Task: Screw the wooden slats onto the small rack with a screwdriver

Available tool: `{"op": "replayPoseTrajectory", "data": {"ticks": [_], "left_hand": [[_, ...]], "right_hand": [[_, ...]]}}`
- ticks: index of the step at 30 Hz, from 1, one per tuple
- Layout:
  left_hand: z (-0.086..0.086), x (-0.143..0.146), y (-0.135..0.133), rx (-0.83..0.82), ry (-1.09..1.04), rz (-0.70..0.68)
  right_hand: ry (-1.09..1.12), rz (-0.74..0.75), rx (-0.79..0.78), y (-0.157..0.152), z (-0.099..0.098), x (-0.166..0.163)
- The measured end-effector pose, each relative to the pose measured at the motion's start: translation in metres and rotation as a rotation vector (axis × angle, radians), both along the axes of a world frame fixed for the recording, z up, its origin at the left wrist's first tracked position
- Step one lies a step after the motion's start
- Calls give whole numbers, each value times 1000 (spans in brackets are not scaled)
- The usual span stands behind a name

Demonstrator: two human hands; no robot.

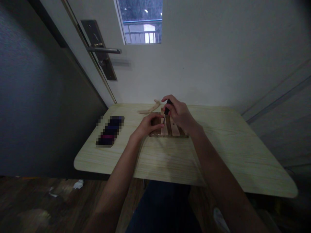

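Head view showed a brown wooden piece (169, 126) with pale strips on the table (243, 145), the right hand (179, 113) closed round a black-handled screwdriver (166, 111) slanting down to it; whether the left hand (147, 124), thumb and forefinger parted, gripped anything was unclear.

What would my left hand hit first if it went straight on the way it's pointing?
Probably the screwdriver in your right hand; your left fingertips may already touch its shaft, though depth is unclear.

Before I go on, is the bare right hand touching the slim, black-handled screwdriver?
Touching: the head view shows the right hand holding the black-handled screwdriver, fingers curled around its handle.
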State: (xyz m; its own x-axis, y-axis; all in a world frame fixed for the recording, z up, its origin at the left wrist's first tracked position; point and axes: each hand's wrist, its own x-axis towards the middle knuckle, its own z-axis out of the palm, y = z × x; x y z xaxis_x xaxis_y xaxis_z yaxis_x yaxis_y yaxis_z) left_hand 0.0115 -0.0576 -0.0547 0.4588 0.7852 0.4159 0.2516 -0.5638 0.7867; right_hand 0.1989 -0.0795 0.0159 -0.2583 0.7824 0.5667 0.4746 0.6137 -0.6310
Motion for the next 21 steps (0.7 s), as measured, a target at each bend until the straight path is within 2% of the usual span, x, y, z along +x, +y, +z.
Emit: {"op": "replayPoseTrajectory", "data": {"ticks": [7, 21], "left_hand": [[0, 0, 0, 17, 3, 3], [1, 0, -2, 30, 42, 2]], "right_hand": [[18, 50, -6, -4, 4, -2], [59, 36, -20, -4, 3, -1]]}}
